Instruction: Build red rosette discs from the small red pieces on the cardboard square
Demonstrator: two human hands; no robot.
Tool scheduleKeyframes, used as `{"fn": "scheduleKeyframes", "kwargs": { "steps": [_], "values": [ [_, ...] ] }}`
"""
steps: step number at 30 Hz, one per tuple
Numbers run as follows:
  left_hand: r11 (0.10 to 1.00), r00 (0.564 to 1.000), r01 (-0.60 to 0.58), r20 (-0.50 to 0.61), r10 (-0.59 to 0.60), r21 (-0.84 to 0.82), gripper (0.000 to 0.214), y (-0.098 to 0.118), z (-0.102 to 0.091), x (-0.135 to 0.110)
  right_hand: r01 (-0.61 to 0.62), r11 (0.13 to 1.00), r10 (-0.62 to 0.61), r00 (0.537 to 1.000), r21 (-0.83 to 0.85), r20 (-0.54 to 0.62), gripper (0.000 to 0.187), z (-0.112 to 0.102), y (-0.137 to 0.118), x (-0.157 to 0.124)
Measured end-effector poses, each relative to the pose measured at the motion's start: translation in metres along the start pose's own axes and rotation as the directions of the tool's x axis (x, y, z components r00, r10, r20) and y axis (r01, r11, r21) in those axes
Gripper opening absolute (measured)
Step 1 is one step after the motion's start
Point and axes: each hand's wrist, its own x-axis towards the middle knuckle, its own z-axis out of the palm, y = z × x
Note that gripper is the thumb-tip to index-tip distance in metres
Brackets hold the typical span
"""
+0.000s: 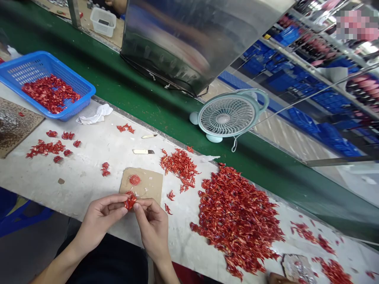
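My left hand [100,220] and my right hand [152,225] meet above the white table [85,177], both pinching a small, glossy red flower-like piece [130,202]. Its underside is partly hidden by my fingers. Just beyond them lies a cardboard square [148,185] carrying a round red disc [134,180]. To the right spreads a large heap of red petal-like strips [237,221], with a smaller heap [179,167] nearer the table's far edge. Several finished red pieces [45,148] lie to the left.
A blue plastic basket [47,85] holds red pieces at the far left. Two utility knives [143,151] and a crumpled tissue [94,114] lie on the table. A co-worker's hand [276,279] shows at the bottom edge. Beyond the table run a green conveyor belt [154,104] and a small fan [227,114].
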Motion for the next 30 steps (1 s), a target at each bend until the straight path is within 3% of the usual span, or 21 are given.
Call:
{"fn": "scheduleKeyframes", "kwargs": {
  "steps": [7,12,17,19,22,24,27,30],
  "values": [
    [0.989,0.991,-0.137,0.001,0.137,0.057,0.018,0.002,0.005,-0.001,-0.016,1.000,0.016,1.000,-0.002,-0.025,0.012,0.002,0.002,-0.007],
    [0.978,0.988,-0.156,0.012,0.156,0.135,0.017,-0.003,0.013,-0.008,0.019,1.000,-0.018,0.997,0.017,-0.079,0.012,-0.004,0.005,-0.014],
    [0.934,0.969,-0.185,0.214,0.122,0.304,0.022,-0.005,0.022,-0.010,0.044,0.999,-0.043,0.985,0.002,-0.168,0.015,-0.021,0.021,-0.028],
    [0.862,0.950,-0.285,0.243,0.196,0.419,0.024,-0.002,0.017,-0.003,0.050,0.998,-0.056,0.967,-0.028,-0.247,0.020,-0.034,0.031,-0.036],
    [0.630,0.906,-0.358,0.095,0.411,0.689,0.026,0.008,-0.003,0.015,0.021,0.983,-0.097,0.899,-0.180,-0.427,0.026,-0.063,0.048,-0.045],
    [0.462,0.855,-0.285,0.005,0.518,0.840,0.030,0.015,-0.022,0.030,-0.049,0.956,-0.120,0.835,-0.289,-0.537,0.029,-0.086,0.059,-0.050],
    [0.302,0.876,-0.122,-0.041,0.481,0.945,0.037,0.024,-0.044,0.047,-0.192,0.896,-0.126,0.755,-0.400,-0.643,0.032,-0.119,0.074,-0.055],
    [0.225,0.885,-0.074,-0.041,0.464,0.971,0.029,0.029,-0.053,0.054,-0.288,0.816,-0.143,0.740,-0.502,-0.657,0.033,-0.143,0.081,-0.057]
  ]
}}
